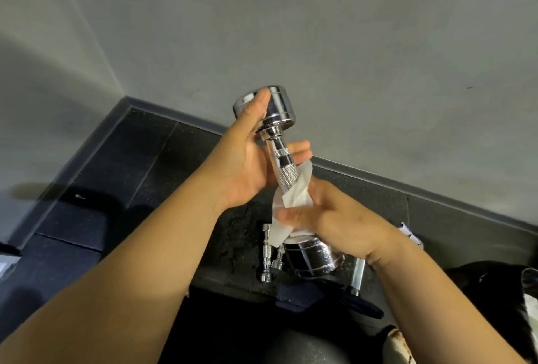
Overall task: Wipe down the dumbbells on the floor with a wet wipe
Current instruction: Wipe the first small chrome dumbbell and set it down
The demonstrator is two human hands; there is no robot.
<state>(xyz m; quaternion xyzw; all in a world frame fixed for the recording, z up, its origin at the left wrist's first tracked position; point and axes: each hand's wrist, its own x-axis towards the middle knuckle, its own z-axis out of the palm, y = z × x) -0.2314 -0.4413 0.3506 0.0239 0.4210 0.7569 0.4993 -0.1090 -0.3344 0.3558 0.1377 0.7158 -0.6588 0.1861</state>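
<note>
Chrome dumbbell (283, 167), tilted: left hand (241, 165) fingers curled round far end; right hand (332, 219) fingers clamp wet wipe (297, 196) on handle.

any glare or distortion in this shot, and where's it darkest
Head view: bright glare streaks on the chrome dumbbell; the white wet wipe reads bright against the dark floor; the wide angle slightly bows the baseboard; deepest shadow lies at lower left.
</note>
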